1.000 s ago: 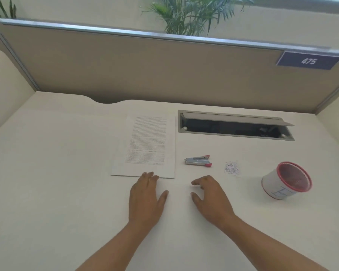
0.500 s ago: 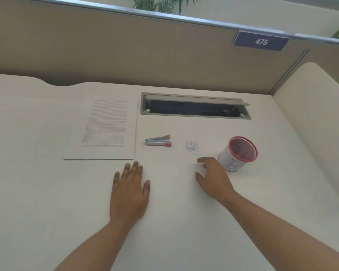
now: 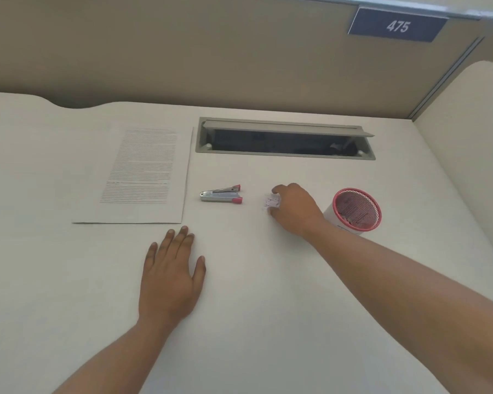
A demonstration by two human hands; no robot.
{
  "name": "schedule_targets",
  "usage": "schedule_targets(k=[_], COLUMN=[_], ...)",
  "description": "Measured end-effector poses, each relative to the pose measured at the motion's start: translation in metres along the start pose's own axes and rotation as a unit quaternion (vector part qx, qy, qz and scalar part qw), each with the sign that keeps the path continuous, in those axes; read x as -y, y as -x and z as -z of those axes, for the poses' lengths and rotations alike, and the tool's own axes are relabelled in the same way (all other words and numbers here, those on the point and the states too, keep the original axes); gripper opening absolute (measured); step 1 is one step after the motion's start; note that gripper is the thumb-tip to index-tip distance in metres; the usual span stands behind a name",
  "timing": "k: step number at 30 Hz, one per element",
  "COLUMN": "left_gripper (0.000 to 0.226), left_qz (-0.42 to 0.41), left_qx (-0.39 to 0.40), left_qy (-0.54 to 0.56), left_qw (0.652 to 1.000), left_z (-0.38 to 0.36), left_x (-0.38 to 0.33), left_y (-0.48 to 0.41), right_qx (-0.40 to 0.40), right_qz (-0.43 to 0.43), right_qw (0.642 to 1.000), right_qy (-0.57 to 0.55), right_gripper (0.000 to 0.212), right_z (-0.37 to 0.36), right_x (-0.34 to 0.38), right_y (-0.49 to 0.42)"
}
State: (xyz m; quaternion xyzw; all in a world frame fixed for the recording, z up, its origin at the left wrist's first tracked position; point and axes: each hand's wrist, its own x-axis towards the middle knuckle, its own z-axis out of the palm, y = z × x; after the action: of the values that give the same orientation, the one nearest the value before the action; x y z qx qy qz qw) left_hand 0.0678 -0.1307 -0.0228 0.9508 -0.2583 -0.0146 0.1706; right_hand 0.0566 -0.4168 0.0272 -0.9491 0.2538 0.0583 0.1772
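Paper comes first: a printed sheet (image 3: 137, 177) lies flat on the left of the pale desk (image 3: 40, 280). Just near of its right corner we rest our left hand (image 3: 170, 277) palm down, fingers straight and spread, holding nothing. Right of the sheet lies a small silver stapler (image 3: 221, 193) with red ends. Further right sits a little heap of clips (image 3: 271, 201), and our right hand (image 3: 295, 211) is on it, forefinger curled round its far side and thumb round its near side. Far beyond that hand a cable hatch (image 3: 285, 139) stands open in the desk. Just right of our wrist stands a red-rimmed mesh cup (image 3: 356, 210), tilted. On the partition at far right hangs a plate (image 3: 397, 25) reading 475.
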Motion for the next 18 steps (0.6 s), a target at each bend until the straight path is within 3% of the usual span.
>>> schedule_targets(k=[6,11,18], left_gripper=[0.066,0.065,0.065], left_qz=[0.006,0.007,0.01], left_qx=[-0.003,-0.003,-0.005], left_qy=[0.003,0.003,0.006], left_qw=[1.0,1.0,1.0], left_z=[0.0,-0.001,-0.002], left_x=[0.0,0.001,0.001], left_y=[0.0,0.0,0.0], right_qx=[-0.009,-0.004,-0.007], right_qz=[0.047,0.078,0.011], right_qw=[0.998,0.993,1.0], right_qy=[0.051,0.087,0.003], right_gripper=[0.02,0.021,0.014], right_z=[-0.001,0.001,0.008], right_x=[0.006,0.01,0.01], right_y=[0.002,0.006,0.006])
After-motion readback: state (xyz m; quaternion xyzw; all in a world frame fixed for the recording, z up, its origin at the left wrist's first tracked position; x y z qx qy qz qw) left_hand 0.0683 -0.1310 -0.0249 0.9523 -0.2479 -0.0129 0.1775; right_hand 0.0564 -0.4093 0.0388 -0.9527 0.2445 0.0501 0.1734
